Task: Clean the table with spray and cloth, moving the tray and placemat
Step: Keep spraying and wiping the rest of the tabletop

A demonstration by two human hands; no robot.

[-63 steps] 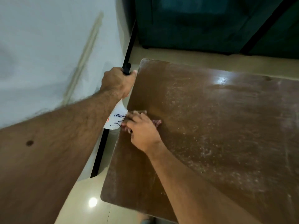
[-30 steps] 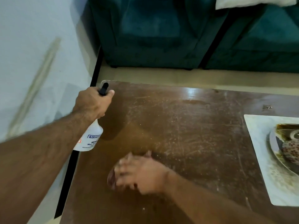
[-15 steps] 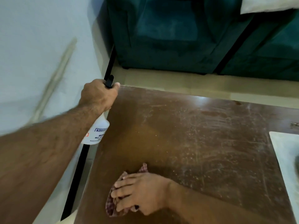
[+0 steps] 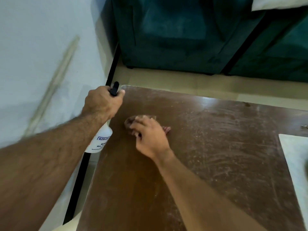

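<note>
A brown wooden table (image 4: 216,155) fills the lower right, its top streaked with pale smears. My left hand (image 4: 101,102) grips a white spray bottle (image 4: 100,140) with a black nozzle, held just off the table's left edge. My right hand (image 4: 148,135) presses a reddish checked cloth (image 4: 131,122) flat on the table near its far left corner; the hand is motion-blurred. A pale placemat (image 4: 295,157) lies at the right edge of the table, cut off by the frame. No tray shows.
A white wall (image 4: 41,55) with a black skirting strip (image 4: 83,165) runs close along the table's left side. A dark green sofa (image 4: 183,34) stands beyond the far edge, with a strip of beige floor (image 4: 183,82) between.
My right hand has slid the cloth from the near left part of the table up toward the far left corner. The left hand with the bottle stays by the left edge.
</note>
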